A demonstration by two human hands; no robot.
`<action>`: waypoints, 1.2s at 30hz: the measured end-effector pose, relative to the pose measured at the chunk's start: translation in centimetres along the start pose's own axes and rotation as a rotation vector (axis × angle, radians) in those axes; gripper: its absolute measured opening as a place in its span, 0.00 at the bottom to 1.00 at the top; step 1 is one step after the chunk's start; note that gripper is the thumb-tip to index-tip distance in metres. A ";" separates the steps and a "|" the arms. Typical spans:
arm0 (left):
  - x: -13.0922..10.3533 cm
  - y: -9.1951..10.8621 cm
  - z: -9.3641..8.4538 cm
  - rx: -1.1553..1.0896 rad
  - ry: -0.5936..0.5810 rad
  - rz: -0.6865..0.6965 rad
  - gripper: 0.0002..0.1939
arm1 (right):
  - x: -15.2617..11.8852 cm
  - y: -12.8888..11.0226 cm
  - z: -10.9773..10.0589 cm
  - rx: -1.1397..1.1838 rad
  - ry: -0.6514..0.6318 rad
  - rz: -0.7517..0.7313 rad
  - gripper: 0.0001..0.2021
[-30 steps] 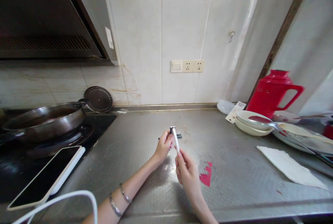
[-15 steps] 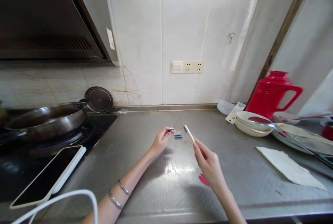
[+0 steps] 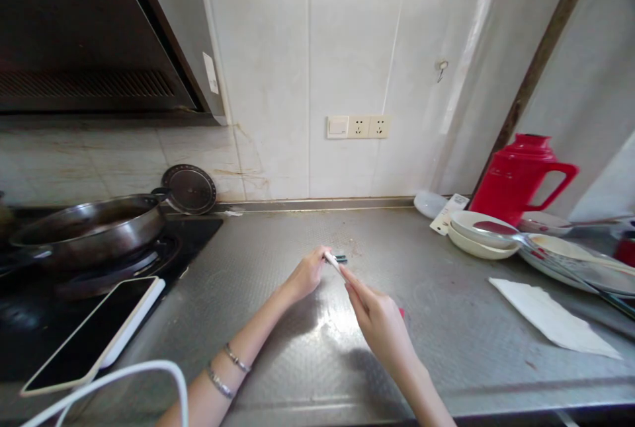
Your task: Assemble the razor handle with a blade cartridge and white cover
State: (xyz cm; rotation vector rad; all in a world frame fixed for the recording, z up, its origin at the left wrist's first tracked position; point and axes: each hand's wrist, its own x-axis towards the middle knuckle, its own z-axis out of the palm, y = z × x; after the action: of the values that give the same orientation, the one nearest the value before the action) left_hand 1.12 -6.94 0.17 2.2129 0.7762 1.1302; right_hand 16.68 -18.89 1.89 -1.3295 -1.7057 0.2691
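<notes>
White stick [image 3: 333,262] between hands [image 3: 378,321]; spoon [image 3: 497,229] on stacked bowls [image 3: 479,250].

A slim white stick [image 3: 334,262] is held slanted in the right grip [image 3: 380,316], its far end placed at the left grip [image 3: 307,276].

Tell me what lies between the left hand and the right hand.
The head view shows a slim white stick there, held in the right hand, its far end at the left hand.
</notes>
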 end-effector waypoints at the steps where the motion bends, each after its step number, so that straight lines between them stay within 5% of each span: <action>1: 0.0 0.0 0.0 0.012 -0.012 0.009 0.13 | 0.0 0.3 0.0 -0.008 0.015 0.015 0.20; 15: 0.0 -0.1 -0.1 0.019 -0.019 0.039 0.14 | -0.1 0.4 0.1 0.035 0.133 0.064 0.20; 20: 0.0 -0.2 -0.1 0.033 -0.018 0.064 0.13 | 0.0 0.1 0.2 0.004 0.011 -0.006 0.19; 36: 0.0 -0.6 -0.1 0.139 -0.066 0.092 0.14 | -0.2 0.7 -0.4 -0.102 0.065 -0.028 0.20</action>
State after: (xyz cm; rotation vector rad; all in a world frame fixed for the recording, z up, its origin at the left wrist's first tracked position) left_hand 0.86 -6.55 -0.20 2.4105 0.7523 1.0694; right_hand 17.40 -18.89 1.58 -1.3721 -1.7008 0.1228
